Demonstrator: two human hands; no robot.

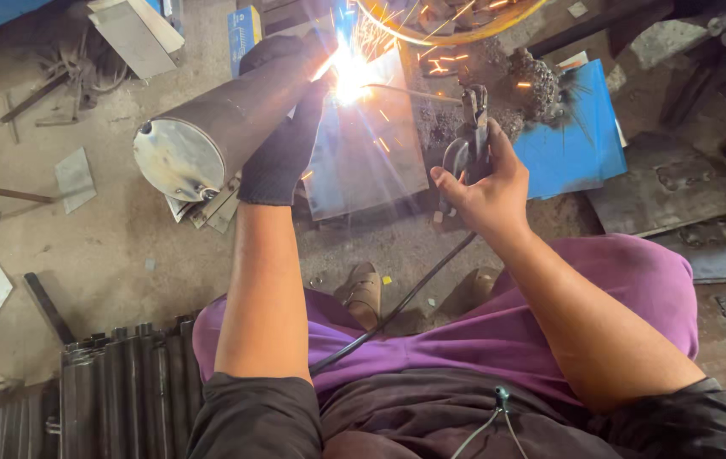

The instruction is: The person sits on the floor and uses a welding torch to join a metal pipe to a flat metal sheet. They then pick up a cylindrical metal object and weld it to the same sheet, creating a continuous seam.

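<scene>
Beside the sparks, gloved left fingers [288,140] clasping the steel cylinder [218,127], bare right fingers [456,183] clenched round the electrode holder [472,127].

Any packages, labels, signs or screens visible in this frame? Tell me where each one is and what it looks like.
Small box: on the floor at top centre, beyond the gloved left hand; upright, rectangular, blue with a yellow patch.
Flat blue sheets: right of the sparks; plain, no label visible.
No signs or screens.

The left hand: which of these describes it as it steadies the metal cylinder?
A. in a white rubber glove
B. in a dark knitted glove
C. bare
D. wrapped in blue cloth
B: the left hand wears a dark knitted glove as it rests on the metal cylinder, while the right hand is bare on the electrode holder.
</scene>
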